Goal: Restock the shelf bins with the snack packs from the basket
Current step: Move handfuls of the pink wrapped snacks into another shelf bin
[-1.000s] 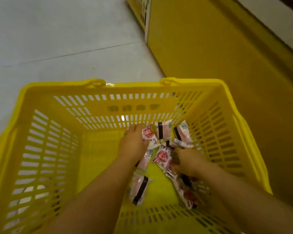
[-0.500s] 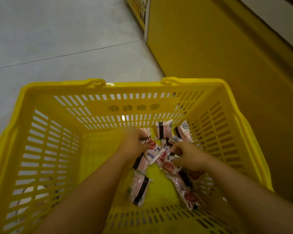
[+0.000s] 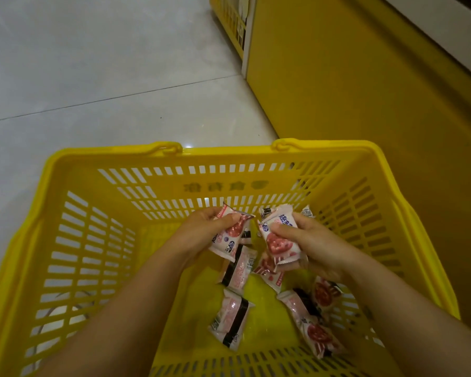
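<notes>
Resting on pale floor tiles [image 3: 93, 77] beside a yellow shelf base [image 3: 365, 91], the yellow basket [image 3: 79, 254] keeps loose snack packs [image 3: 231, 319] beneath the fingers. Both hands have risen since half a second ago. The left hand [image 3: 199, 235] grips one pink pack [image 3: 230, 235], and the right hand [image 3: 316, 246] grips a second pack [image 3: 279, 240].

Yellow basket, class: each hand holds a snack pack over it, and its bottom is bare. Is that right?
No. The head view shows several loose packs lying on the bottom of the basket. The left hand and right hand do each hold a snack pack over it.
</notes>
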The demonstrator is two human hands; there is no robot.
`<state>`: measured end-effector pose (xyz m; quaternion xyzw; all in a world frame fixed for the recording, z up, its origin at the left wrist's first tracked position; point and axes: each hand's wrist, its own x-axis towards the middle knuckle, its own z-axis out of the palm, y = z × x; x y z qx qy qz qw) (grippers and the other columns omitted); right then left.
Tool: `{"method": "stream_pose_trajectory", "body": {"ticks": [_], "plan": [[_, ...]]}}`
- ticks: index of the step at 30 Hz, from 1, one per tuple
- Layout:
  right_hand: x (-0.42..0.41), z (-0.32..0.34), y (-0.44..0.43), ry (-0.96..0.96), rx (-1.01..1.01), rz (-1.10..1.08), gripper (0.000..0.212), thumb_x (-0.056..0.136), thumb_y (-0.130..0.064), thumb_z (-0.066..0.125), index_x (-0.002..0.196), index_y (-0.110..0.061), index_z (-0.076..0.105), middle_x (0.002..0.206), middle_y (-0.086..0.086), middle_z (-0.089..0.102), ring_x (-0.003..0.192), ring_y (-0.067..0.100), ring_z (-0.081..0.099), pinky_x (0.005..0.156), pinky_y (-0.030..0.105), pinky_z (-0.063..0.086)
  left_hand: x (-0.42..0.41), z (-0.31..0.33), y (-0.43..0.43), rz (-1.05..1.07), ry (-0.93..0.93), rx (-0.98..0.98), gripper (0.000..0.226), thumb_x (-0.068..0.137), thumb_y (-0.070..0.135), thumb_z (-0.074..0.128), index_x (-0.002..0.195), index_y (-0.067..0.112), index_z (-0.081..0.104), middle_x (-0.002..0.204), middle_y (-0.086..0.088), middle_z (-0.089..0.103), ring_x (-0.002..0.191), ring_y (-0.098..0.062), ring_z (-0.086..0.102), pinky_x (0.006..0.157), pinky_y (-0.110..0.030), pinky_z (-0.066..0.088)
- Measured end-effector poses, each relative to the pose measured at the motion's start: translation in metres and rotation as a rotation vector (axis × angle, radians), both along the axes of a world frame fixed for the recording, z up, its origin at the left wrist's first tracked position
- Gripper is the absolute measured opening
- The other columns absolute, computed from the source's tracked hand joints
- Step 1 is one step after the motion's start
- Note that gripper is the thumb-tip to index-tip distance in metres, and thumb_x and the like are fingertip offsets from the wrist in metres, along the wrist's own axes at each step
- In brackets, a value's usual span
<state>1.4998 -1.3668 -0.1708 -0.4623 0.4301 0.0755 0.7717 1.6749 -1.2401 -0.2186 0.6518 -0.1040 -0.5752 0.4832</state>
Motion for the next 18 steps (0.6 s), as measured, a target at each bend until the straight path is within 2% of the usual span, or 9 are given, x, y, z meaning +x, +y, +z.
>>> {"method": "stream_pose_trajectory", "body": {"ticks": [2,4,7,10,12,14,15,16,18], "plan": [[0.003,0.005,0.000,0.037,-0.109,0.145,0.048,0.079,-0.015,0.074,0.121,-0.016,0.048,0.100,0.010,0.072,0.085,0.024,0.072,0.064,0.036,0.059,-0.002,-0.002,0.002,-0.046,0.039,0.036,0.034,0.090,0.029,0.064,0.122,0.018,0.059,0.099,-0.010,0.074,0.093,-0.028,0.071,0.081,-0.044,0.057],[0.007,0.009,-0.002,0.092,-0.251,0.280,0.058,0.077,-0.006,0.075,0.121,-0.015,0.039,0.098,0.011,0.069,0.079,0.021,0.072,0.061,0.032,0.056,-0.002,-0.002,0.005,-0.105,0.131,0.068,0.022,0.095,0.027,0.057,0.117,0.025,0.058,0.100,-0.008,0.075,0.093,-0.026,0.071,0.077,-0.045,0.058],[0.011,0.012,-0.004,0.132,-0.522,0.474,0.042,0.077,-0.011,0.074,0.103,-0.018,0.041,0.088,0.008,0.065,0.068,0.020,0.063,0.059,0.035,0.050,0.002,0.000,0.008,-0.162,0.166,0.098,0.027,0.097,0.020,0.053,0.124,0.026,0.052,0.099,-0.010,0.074,0.090,-0.025,0.072,0.070,-0.042,0.059],[0.013,0.013,0.000,0.081,-0.642,0.602,0.029,0.078,-0.022,0.077,0.095,-0.024,0.055,0.098,0.002,0.065,0.073,0.011,0.063,0.060,0.027,0.050,0.006,0.002,0.011,-0.196,0.060,0.099,0.041,0.096,0.025,0.056,0.136,0.024,0.047,0.105,-0.009,0.073,0.093,-0.026,0.071,0.080,-0.048,0.058],[0.016,0.010,0.010,0.014,-0.649,0.588,0.028,0.080,-0.023,0.076,0.102,-0.029,0.061,0.101,-0.004,0.061,0.072,0.005,0.061,0.064,0.023,0.053,0.007,0.003,0.013,-0.305,0.058,0.040,0.043,0.092,0.050,0.055,0.128,0.027,0.056,0.109,-0.006,0.072,0.099,-0.026,0.070,0.087,-0.050,0.055],[0.019,0.001,0.020,-0.027,-0.638,0.472,0.036,0.082,-0.020,0.074,0.112,-0.033,0.059,0.099,-0.004,0.059,0.071,0.010,0.061,0.067,0.032,0.055,0.005,0.008,0.016,-0.468,0.129,0.029,0.049,0.077,0.071,0.057,0.118,0.043,0.060,0.110,0.005,0.071,0.101,-0.016,0.069,0.080,-0.038,0.058],[0.020,-0.003,0.022,-0.036,-0.611,0.389,0.039,0.083,-0.019,0.073,0.115,-0.034,0.056,0.098,-0.002,0.060,0.073,0.014,0.062,0.070,0.038,0.055,0.003,0.009,0.018,-0.514,0.139,0.033,0.053,0.068,0.074,0.064,0.116,0.051,0.057,0.110,0.012,0.070,0.099,-0.006,0.068,0.078,-0.030,0.058],[0.020,-0.007,0.022,-0.039,-0.578,0.308,0.038,0.085,-0.020,0.071,0.117,-0.033,0.054,0.099,-0.002,0.062,0.078,0.018,0.065,0.074,0.041,0.055,0.002,0.006,0.018,-0.525,0.129,0.035,0.063,0.063,0.071,0.071,0.120,0.051,0.053,0.114,0.014,0.068,0.101,-0.002,0.066,0.082,-0.029,0.057],[0.018,-0.015,0.018,-0.007,-0.560,0.179,0.029,0.090,-0.020,0.065,0.116,-0.029,0.055,0.099,-0.003,0.066,0.090,0.022,0.068,0.082,0.044,0.057,-0.001,-0.005,0.018,-0.459,0.068,0.078,0.079,0.066,0.050,0.081,0.136,0.032,0.048,0.127,0.002,0.062,0.112,-0.014,0.063,0.099,-0.041,0.050]]}}
